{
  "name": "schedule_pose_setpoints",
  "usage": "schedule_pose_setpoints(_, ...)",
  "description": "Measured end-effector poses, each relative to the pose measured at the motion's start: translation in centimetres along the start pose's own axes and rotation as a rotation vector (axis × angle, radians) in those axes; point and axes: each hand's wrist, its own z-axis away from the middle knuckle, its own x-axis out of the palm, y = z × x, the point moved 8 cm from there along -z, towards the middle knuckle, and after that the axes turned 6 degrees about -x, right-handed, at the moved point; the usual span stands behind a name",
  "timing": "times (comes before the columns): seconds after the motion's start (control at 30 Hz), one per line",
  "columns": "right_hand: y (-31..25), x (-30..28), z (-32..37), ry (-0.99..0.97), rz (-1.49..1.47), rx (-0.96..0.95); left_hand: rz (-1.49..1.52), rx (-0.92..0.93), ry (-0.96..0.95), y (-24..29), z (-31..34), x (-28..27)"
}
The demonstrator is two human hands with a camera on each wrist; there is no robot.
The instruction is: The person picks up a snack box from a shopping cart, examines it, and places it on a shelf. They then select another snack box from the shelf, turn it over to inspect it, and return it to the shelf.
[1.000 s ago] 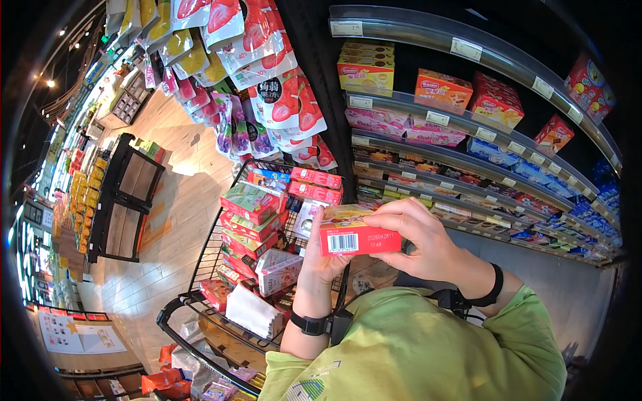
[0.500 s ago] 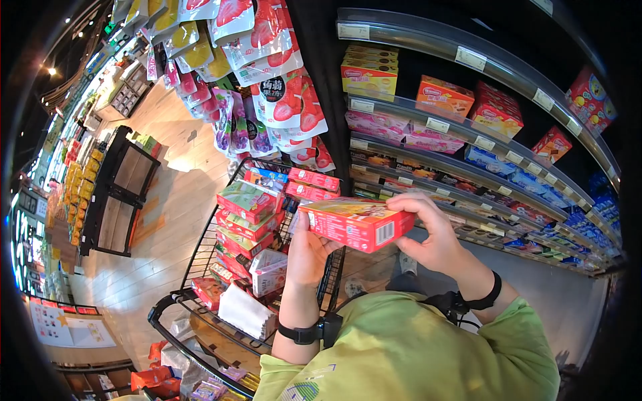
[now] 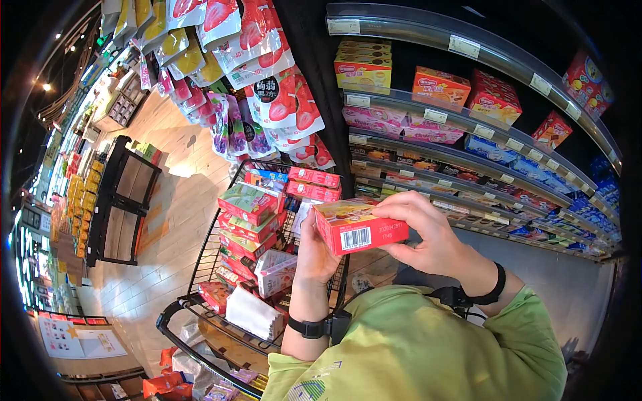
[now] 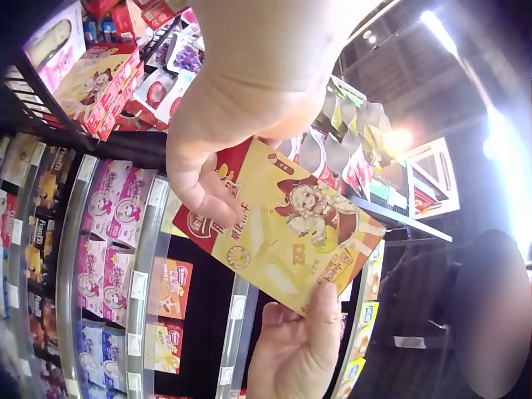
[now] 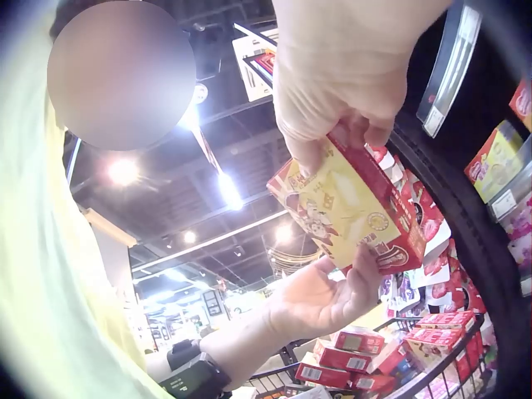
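Both hands hold a red and yellow snack box [image 3: 361,227] in front of the green shirt. Its barcoded red end faces up toward the head camera. My left hand [image 3: 316,250] grips one end; its fingers curl over the box [image 4: 287,220] in the left wrist view. At the other end my right hand [image 3: 428,234] pinches the box between thumb and fingers. In the right wrist view, a yellow face of the box [image 5: 345,204] with a cartoon figure shows between the two hands.
A black wire shopping cart [image 3: 190,267] stands to the left, stacked with red boxes [image 3: 249,206] and a white packet [image 3: 254,313]. Hanging strawberry jelly pouches [image 3: 284,100] are beyond it. Shelves [image 3: 461,123] of boxed snacks curve along the right.
The box turned to show its long printed side half a second ago, then turned back with its barcoded end toward the head camera. Both hands kept hold of it.
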Motion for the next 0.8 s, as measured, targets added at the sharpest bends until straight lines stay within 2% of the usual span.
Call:
schedule_pose_setpoints(0.13, -0.4, 0.1, -0.2, 0.000, 0.000, -0.023, 0.067, -0.030, -0.008, -0.2, -0.2, -0.6)
schedule_pose_setpoints(0.23, -1.0, 0.3, -0.6, -0.008, -0.005, -0.037, 0.062, -0.024, -0.123, -0.3, 0.0, 0.0)
schedule_pose_setpoints(0.3, -1.4, 0.3, -0.9, -0.011, -0.008, -0.045, 0.214, -0.047, -0.262, -0.7, 0.2, 0.6)
schedule_pose_setpoints(0.4, -1.9, 0.4, -1.1, -0.018, -0.005, -0.081, 0.172, -0.076, -0.192, -0.9, 0.1, -0.1)
schedule_pose_setpoints(0.63, -2.0, 0.6, -1.1, -0.029, -0.003, -0.097, 0.220, -0.088, -0.252, -1.0, 0.2, 0.1)
schedule_pose_setpoints(0.8, -2.1, 0.5, -1.2, -0.021, 0.001, -0.105, 0.169, -0.075, -0.188, -1.0, 0.2, 0.3)
